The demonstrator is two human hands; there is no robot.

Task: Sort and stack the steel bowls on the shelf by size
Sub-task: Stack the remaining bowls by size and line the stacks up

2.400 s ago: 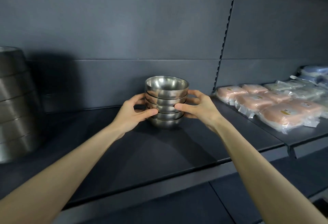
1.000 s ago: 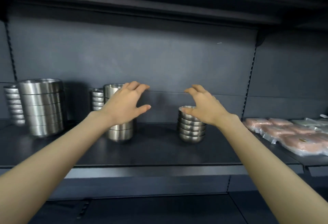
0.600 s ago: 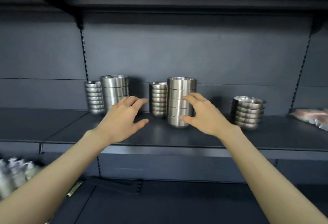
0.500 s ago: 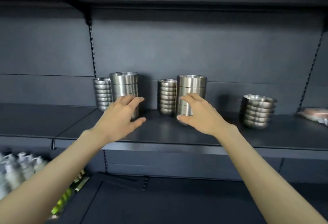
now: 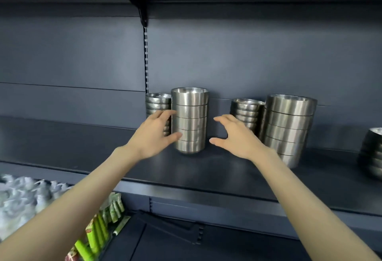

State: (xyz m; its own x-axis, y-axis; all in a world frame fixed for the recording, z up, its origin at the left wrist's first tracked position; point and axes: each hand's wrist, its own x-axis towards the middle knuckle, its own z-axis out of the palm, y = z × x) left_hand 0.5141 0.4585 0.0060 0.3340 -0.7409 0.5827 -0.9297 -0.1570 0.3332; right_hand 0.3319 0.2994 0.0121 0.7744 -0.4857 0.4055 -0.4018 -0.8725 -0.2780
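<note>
Several stacks of steel bowls stand on a dark shelf (image 5: 206, 169). A tall stack of straight-sided bowls (image 5: 190, 120) is in the middle, with a stack of small bowls (image 5: 158, 103) behind its left. My left hand (image 5: 154, 136) is open, thumb touching the tall stack's lower left side. My right hand (image 5: 235, 136) is open to the stack's right, a gap apart. Further right stand a second small stack (image 5: 247, 113) and a larger tall stack (image 5: 288, 126). A low stack (image 5: 372, 153) sits at the right edge.
The shelf's back panel is dark, with a slotted upright (image 5: 146, 58) above the left stacks and another shelf overhead. Below left lie green packets (image 5: 97, 229) and pale wrapped goods (image 5: 18, 196) on a lower level.
My view and both hands shifted left from the low stack to the tall left stack. Both hands now flank it, the left thumb touching it.
</note>
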